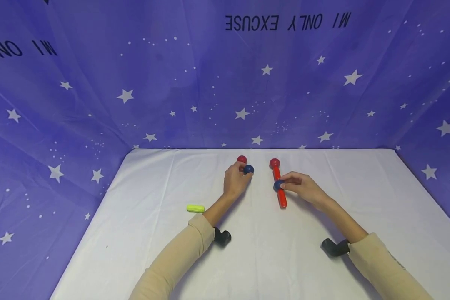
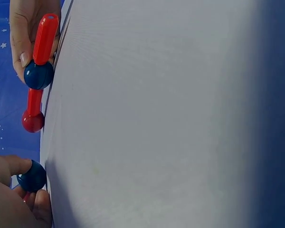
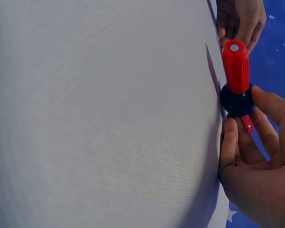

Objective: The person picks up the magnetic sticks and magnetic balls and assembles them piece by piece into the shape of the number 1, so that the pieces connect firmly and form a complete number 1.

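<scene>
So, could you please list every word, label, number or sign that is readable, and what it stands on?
"MI ONLY EXCUSE": upside down, on the purple star-print backdrop.
"MI ONL": upside down, farther left on it, cut off by the picture's edge.
Dark fragment at the backdrop's top left: cut off, unreadable.
Right sleeve: dark mark, too small to read.
Red rods and yellow-green rod: no legible lettering.

Smooth, glossy blue balls [image 1: 249, 169]; shiny, ridged, plastic-looking red rods [image 3: 237, 69]; matt white cloth [image 1: 277, 258]
</scene>
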Motion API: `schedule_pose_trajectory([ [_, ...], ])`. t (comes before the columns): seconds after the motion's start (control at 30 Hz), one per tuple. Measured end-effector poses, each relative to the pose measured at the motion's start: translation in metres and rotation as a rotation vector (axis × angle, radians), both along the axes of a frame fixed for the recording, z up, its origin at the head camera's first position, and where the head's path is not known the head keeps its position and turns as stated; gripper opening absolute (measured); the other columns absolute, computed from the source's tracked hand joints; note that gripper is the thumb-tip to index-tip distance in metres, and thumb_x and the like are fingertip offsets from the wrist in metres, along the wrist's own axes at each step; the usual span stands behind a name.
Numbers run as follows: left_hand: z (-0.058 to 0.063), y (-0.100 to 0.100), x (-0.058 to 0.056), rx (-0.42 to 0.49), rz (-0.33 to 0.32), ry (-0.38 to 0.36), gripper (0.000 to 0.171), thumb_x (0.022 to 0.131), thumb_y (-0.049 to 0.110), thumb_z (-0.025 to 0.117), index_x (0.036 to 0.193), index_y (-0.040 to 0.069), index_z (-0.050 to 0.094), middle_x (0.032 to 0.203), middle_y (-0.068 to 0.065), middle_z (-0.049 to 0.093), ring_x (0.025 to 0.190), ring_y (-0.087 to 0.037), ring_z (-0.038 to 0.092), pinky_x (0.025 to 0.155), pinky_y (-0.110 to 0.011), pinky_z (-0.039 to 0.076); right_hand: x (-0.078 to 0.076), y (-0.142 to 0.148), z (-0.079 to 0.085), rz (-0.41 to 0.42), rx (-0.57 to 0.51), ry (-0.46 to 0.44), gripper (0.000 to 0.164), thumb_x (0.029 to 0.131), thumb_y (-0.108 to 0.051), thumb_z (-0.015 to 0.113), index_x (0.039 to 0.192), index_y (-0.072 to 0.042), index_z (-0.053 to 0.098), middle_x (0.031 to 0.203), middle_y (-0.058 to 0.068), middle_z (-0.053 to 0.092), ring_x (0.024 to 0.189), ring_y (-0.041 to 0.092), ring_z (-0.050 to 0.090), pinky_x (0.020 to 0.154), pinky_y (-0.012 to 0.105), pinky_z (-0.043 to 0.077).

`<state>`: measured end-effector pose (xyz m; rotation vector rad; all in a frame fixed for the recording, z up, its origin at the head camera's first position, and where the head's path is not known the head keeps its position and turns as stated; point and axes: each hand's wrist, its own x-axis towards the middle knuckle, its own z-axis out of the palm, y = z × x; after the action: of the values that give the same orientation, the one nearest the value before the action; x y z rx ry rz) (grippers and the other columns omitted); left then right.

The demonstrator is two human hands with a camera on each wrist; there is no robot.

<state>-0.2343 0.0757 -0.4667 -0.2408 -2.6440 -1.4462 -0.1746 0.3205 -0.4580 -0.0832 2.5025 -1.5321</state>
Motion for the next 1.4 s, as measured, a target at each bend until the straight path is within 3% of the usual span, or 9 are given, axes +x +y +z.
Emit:
schedule_pose_trajectory([
  [0.33, -0.003, -0.001, 0.002, 0.053, -0.017, 0.005, 0.034, 0.083, 0.012, 0.08, 0.112, 0.0, 0.069, 0.097, -0.012, 0.067, 0.087, -0.021, 0.065, 0.078, -0.032, 0.052, 0.0, -0.001, 0.002, -0.014, -0.005, -0.01, 0.033, 0.095, -0.021, 0.07, 0.124, -0.005, 0.065, 0.115, 0.013, 0.07, 0.117, 0.034, 0.056, 0.099, 0.053, 0.04],
  [0.77, -0.003, -0.002, 0.01, 0.137, -0.05, -0.046, 0.033, 0.083, 0.007, 0.079, 0.112, -0.003, 0.067, 0.094, -0.011, 0.069, 0.087, -0.02, 0.064, 0.079, -0.031, 0.053, 0.0, -0.001, 0.0, -0.006, -0.02, -0.003, 0.034, 0.094, -0.022, 0.071, 0.123, -0.005, 0.066, 0.113, 0.012, 0.07, 0.113, 0.032, 0.056, 0.093, 0.043, 0.042],
  [1.1, 0.004, -0.001, 0.02, 0.204, -0.116, -0.074, 0.032, 0.082, 0.004, 0.079, 0.11, -0.004, 0.067, 0.092, -0.01, 0.07, 0.084, -0.017, 0.065, 0.075, -0.024, 0.054, -0.001, 0.0, 0.003, -0.014, -0.008, -0.016, 0.032, 0.095, -0.021, 0.069, 0.124, -0.006, 0.066, 0.115, 0.013, 0.069, 0.114, 0.033, 0.057, 0.097, 0.049, 0.042],
  [1.4, 0.01, 0.002, 0.039, 0.202, -0.186, -0.108, 0.03, 0.084, 0.005, 0.078, 0.111, -0.002, 0.067, 0.094, -0.009, 0.069, 0.085, -0.014, 0.065, 0.077, -0.021, 0.053, -0.001, 0.0, 0.001, -0.01, -0.023, -0.013, 0.033, 0.095, -0.021, 0.07, 0.123, -0.005, 0.066, 0.113, 0.012, 0.07, 0.113, 0.032, 0.058, 0.097, 0.048, 0.041],
])
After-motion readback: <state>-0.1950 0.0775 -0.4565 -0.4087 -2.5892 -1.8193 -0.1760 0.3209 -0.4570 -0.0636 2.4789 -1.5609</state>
